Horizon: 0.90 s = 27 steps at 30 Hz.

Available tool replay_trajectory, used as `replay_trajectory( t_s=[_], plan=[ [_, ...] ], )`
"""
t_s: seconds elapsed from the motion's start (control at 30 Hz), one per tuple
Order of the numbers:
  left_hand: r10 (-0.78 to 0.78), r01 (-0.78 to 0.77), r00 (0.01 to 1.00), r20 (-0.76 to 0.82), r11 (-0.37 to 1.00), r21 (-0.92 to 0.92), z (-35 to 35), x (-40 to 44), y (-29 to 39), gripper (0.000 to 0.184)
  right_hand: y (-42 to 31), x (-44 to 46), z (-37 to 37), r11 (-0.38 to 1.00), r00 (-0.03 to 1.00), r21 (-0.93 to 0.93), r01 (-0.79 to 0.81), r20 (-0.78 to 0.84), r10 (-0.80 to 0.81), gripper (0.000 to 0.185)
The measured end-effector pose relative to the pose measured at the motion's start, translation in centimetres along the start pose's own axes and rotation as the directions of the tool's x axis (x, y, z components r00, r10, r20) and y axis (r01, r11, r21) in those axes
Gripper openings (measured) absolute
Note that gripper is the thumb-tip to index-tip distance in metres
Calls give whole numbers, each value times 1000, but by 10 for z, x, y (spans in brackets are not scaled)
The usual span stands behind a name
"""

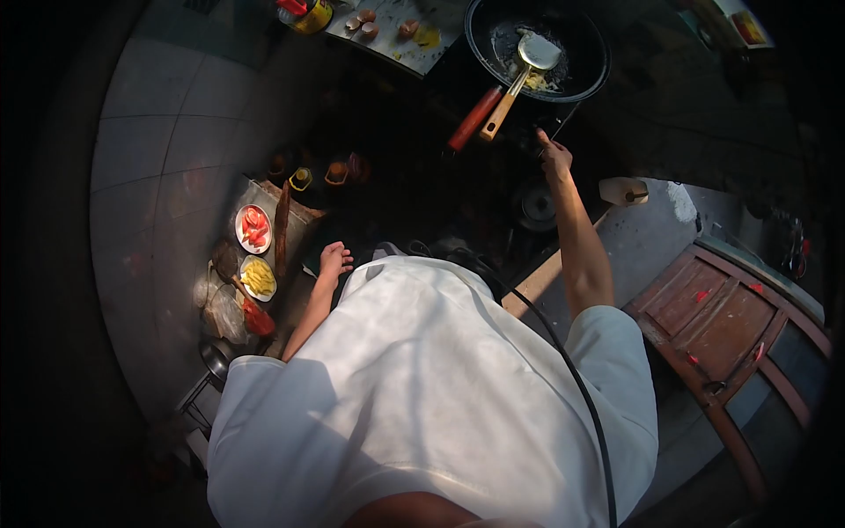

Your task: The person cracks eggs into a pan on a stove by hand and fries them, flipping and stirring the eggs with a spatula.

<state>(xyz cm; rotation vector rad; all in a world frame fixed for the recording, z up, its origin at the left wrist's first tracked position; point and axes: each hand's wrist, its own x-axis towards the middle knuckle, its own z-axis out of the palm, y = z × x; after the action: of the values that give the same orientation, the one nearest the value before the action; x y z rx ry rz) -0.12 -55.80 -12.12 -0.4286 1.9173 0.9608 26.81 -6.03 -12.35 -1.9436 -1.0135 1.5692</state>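
My right hand (554, 157) reaches forward to the dark stove front just below the wok (598, 75). Its fingers are drawn together at a spot too dark to make out. In the wok lies a metal spatula (540, 53) with a wooden handle, beside some yellow egg (537, 82). The wok's red handle (475, 119) points toward me. My left hand (334, 260) hangs at my side, fingers loosely curled and slightly apart, with nothing in it. Nearest to it are a plate of cut tomatoes (254, 229) and a plate of yellow pieces (258, 277).
Cracked eggshells (363, 26) and spilled yolk (427, 36) lie on the counter (400, 55) left of the wok. Bottles (301, 179) stand in shadow at left. A reddish wooden cabinet (713, 326) is at right. A black cable (572, 370) runs down my shirt.
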Motion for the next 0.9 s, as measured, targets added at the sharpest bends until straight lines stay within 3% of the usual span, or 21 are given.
replay_trajectory(
  t_s=[0.2, 0.27, 0.5, 0.63, 0.73, 0.87, 0.9],
  plan=[
    [-7, 7, 1000, -15, 1000, 5, 0, -1, -3, 26, 12, 0, -8, 1000, 1000, 13, -9, 15, 9, 62],
    [-7, 7, 1000, 6, 1000, -22, -3, 3, -11, 26, 12, -10, -10, 1000, 996, 12, -16, -83, 17, 64],
    [-45, 45, 999, 22, 999, -2, 4, 5, -9, 26, 19, -35, -31, 997, 1000, 73, -3, -27, 5, 63],
    [66, -68, 993, 95, 997, 24, 21, 8, 15, 29, 53, -57, -47, 989, 1000, 150, 13, -18, -10, 55],
    [219, -239, 950, 221, 969, 67, 47, 8, 55, 32, 74, -105, -63, 984, 997, 176, -37, -61, 49, 45],
    [428, -547, 737, 522, 832, 90, 102, -17, 125, 36, 147, -153, -95, 951, 979, 304, -55, -171, 111, 40],
    [447, -592, 664, 600, 804, 55, 117, -29, 143, 37, 159, -174, -104, 945, 956, 296, -143, -204, 209, 38]
  ],
)
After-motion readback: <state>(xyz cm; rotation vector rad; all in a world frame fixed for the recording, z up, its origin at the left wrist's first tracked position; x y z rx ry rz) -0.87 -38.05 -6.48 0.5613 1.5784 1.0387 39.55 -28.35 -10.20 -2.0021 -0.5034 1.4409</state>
